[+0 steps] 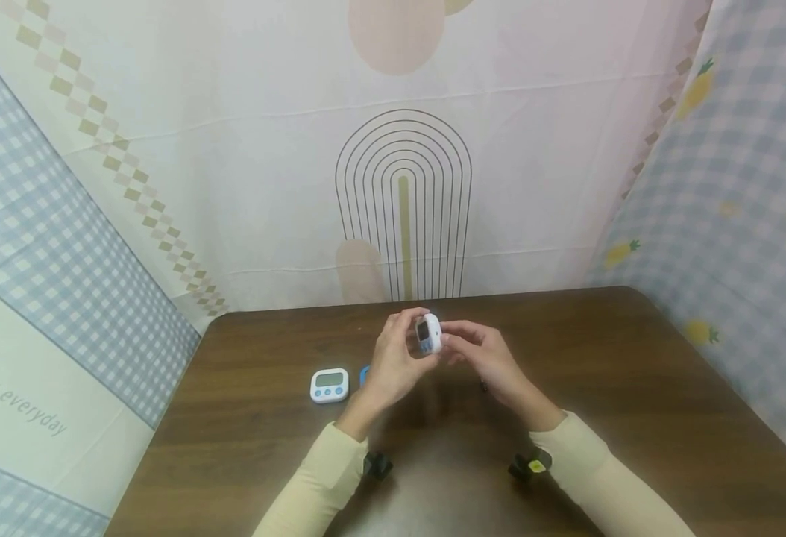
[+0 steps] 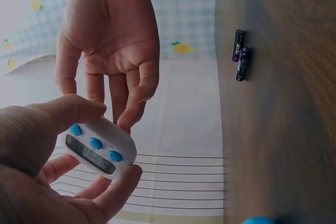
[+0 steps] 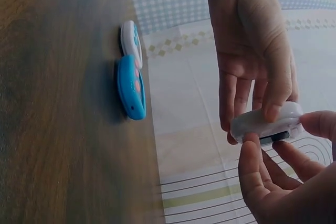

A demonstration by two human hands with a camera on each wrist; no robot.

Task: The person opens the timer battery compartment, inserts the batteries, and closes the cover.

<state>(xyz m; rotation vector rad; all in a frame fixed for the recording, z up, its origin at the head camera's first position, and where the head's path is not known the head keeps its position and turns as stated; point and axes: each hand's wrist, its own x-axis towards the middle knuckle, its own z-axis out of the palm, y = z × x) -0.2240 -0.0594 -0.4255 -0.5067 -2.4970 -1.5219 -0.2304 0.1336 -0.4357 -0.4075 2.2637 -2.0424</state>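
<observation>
Both hands hold a small white timer [image 1: 428, 333] with blue buttons in the air above the brown table [image 1: 634, 403]. My left hand [image 1: 389, 365] grips it between thumb and fingers. The left wrist view has its display and blue buttons [image 2: 97, 150] facing the camera. My right hand [image 1: 490, 362] reaches in from the other side, and its thumb and fingertips [image 2: 128, 119] pinch the timer's ends. From the right wrist, the timer's back [image 3: 268, 124] is visible with a dark slot in it.
A second white timer [image 1: 329, 385] lies on the table left of the hands, with a blue one [image 3: 130, 87] beside it. Two dark batteries [image 2: 240, 56] lie on the wood. Patterned cloth walls [image 1: 400, 186] close in the table's far and side edges.
</observation>
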